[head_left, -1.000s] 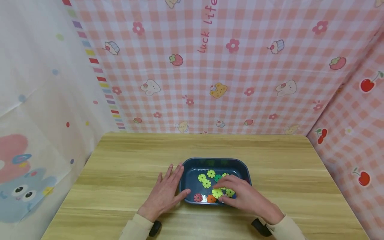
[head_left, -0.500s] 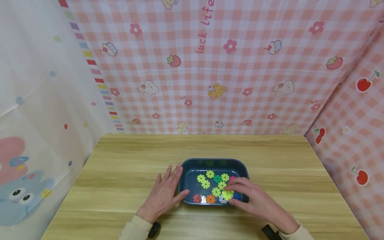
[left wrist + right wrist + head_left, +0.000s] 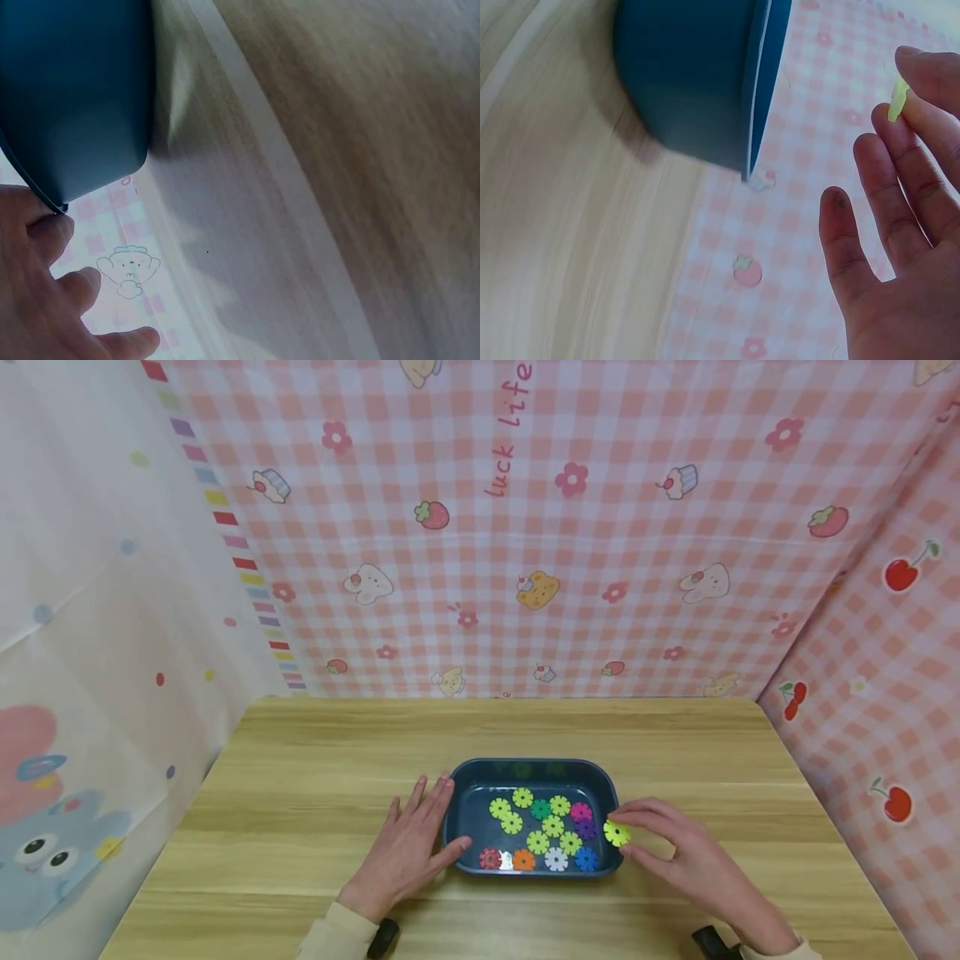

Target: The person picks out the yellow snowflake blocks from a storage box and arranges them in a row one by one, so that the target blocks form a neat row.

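Note:
A dark blue rectangular tray (image 3: 468, 768) holds several flat notched plastic discs, like snowflake building pieces. Most are yellow-green, such as the yellow disc (image 3: 537, 842); single ones are green, pink, purple, red, orange, white and blue. My left hand (image 3: 405, 852) rests at the tray's left rim with fingers spread, fingertips touching the edge. Thumb and fingers of my right hand (image 3: 678, 847) pinch a yellow-green disc (image 3: 617, 833) at the tray's right rim. In the right wrist view that disc (image 3: 898, 99) shows edge-on between thumb and fingertips, the other fingers extended.
The tray stands on a wood-grain table (image 3: 337, 752). Behind rises a pink checked cloth (image 3: 480, 635) with cartoon prints. A white cloth (image 3: 112, 635) hangs on the left and another checked cloth (image 3: 885, 710) on the right.
My right hand has moved right, carrying the yellow-green disc from over the middle of the tray to its right rim, uncovering the discs beneath. The left hand stays in place.

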`<action>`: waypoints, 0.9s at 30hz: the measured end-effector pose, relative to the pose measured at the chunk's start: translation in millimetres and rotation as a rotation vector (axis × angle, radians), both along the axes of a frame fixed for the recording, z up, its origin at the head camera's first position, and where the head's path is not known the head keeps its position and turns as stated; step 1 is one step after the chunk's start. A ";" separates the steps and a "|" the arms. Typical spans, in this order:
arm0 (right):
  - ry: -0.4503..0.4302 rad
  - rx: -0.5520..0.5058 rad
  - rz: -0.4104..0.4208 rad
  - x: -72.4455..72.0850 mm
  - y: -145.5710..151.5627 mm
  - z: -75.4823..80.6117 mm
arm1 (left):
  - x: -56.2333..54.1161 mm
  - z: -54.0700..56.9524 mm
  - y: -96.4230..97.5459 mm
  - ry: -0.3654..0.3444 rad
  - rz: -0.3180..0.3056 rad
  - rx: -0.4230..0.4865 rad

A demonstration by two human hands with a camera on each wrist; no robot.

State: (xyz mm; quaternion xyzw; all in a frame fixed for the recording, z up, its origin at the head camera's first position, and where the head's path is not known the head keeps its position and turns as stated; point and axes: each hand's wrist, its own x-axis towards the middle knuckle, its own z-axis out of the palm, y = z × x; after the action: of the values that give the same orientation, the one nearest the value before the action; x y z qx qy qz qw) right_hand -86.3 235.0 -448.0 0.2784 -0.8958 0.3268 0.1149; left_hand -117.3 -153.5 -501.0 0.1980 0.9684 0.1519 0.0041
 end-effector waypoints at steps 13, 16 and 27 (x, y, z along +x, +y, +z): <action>0.069 -0.029 -0.076 -11.5 33.2 -13.1 | -1.1 -0.5 0.1 -0.003 0.000 0.006; 0.048 -0.026 -0.097 -12.7 36.8 -14.9 | -1.5 0.1 -0.2 0.003 -0.002 0.010; -0.004 0.023 -0.129 -14.7 47.0 -25.8 | -0.4 0.0 0.7 0.004 -0.001 0.002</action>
State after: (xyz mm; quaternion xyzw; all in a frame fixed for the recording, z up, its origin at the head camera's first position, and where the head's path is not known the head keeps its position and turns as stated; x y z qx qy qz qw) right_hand -101.0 282.0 -473.8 0.2207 -0.9158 0.3090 0.1308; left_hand -117.7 -152.8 -501.0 0.1986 0.9681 0.1525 0.0019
